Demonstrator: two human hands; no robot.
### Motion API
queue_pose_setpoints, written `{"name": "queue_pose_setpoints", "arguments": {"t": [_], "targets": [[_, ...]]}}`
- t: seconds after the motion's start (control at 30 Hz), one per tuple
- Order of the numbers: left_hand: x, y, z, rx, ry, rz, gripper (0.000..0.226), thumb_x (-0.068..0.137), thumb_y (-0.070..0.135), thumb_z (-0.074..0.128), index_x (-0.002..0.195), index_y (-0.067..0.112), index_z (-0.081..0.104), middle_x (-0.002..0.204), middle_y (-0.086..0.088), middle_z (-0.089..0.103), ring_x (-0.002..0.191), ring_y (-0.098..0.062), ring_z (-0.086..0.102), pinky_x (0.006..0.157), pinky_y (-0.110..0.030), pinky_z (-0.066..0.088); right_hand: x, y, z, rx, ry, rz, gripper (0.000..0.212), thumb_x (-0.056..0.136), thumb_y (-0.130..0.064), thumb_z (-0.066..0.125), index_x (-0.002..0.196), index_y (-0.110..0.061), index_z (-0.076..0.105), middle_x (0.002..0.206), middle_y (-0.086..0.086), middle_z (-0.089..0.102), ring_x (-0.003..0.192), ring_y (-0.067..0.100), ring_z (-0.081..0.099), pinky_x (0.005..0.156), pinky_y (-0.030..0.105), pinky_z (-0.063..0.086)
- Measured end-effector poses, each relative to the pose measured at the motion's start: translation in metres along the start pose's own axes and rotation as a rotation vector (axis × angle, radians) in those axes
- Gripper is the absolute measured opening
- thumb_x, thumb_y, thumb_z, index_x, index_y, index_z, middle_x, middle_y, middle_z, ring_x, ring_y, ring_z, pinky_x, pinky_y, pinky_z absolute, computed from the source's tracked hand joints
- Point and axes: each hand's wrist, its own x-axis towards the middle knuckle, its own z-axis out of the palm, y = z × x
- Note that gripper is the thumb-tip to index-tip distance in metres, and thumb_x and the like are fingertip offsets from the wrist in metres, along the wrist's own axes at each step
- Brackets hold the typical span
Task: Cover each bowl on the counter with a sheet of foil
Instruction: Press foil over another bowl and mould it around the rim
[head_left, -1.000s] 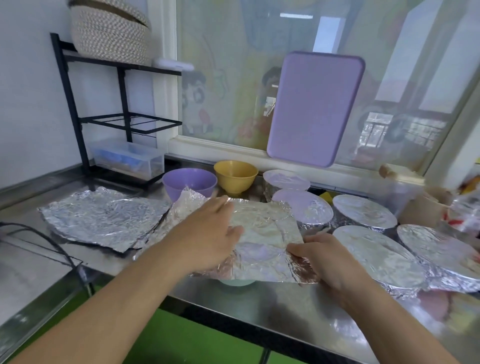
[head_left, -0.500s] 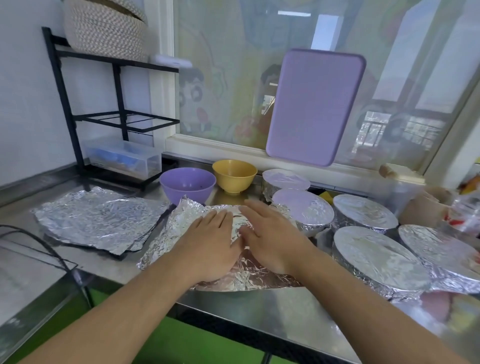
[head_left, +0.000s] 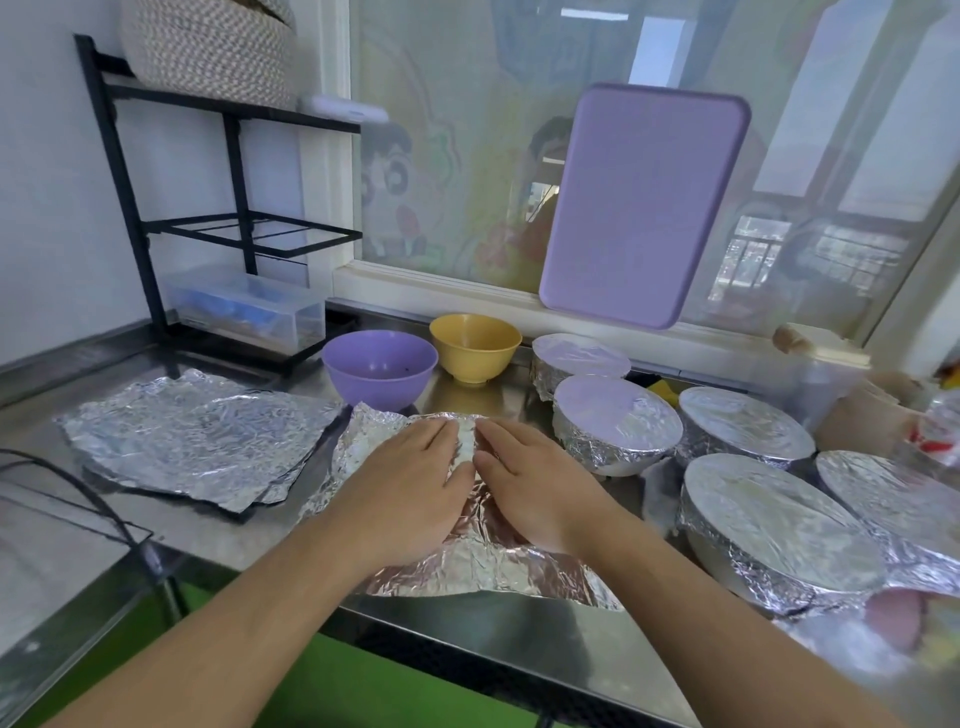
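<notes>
At frame centre, a crinkled silver foil sheet (head_left: 467, 561), judged thin, light and tear-prone, is pressed flat by the left hand (head_left: 410, 483) and right hand (head_left: 535, 493), fingers straight, and is best gripped at its loose edges.

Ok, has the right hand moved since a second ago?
Yes. The right hand left the foil sheet's near right edge and slid left, away from the big foil-covered bowl, to press flat beside the left hand.
</notes>
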Motion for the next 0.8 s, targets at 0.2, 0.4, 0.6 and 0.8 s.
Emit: {"name": "queue_pose_setpoints", "arguments": {"t": [0.2,0.4,0.6,0.8], "targets": [[0.0,0.007,-0.008,-0.03,-0.006,-0.052,0.068,0.102,0.032,0.006,0.145,0.001,0.048,0.162,-0.022,0.036,0.15,-0.035,0.032,0.124,-0.047,0.03,0.01,-0.004,-0.005,-0.032,-0.032,0.027,0.061,0.101,-0.048,0.015,0.154,-0.031,0.038,0.157,-0.009,0.046,0.147,0.015,0.039,0.122,0.046,0.029],[-0.004,0.006,0.001,-0.367,0.15,-0.147,0.036,0.11,0.021,0.03,0.129,0.004,0.056,0.145,-0.011,0.048,0.132,-0.028,0.045,0.104,-0.047,0.048,0.015,0.0,0.002,0.021,-0.033,0.014,0.054,0.107,-0.044,0.02,0.157,-0.035,0.036,0.162,-0.014,0.04,0.151,0.01,0.032,0.124,0.042,0.029],[-0.003,0.008,-0.003,-0.445,0.122,-0.206,0.043,0.113,0.03,0.029,0.144,0.007,0.048,0.153,-0.006,0.045,0.141,-0.021,0.039,0.113,-0.039,0.039,0.011,0.0,-0.002,0.176,-0.07,0.086,0.064,0.106,-0.041,0.013,0.142,-0.007,0.054,0.152,0.009,0.05,0.144,0.025,0.039,0.119,0.045,0.034],[-0.007,0.015,-0.01,-0.465,0.092,-0.226,0.054,0.113,0.046,0.026,0.161,0.024,0.038,0.168,0.011,0.032,0.152,-0.008,0.029,0.115,-0.031,0.026,-0.023,0.015,0.002,0.294,0.026,0.103,0.057,0.112,-0.049,0.032,0.154,-0.014,0.045,0.162,-0.001,0.041,0.153,0.015,0.03,0.128,0.033,0.023]]}}
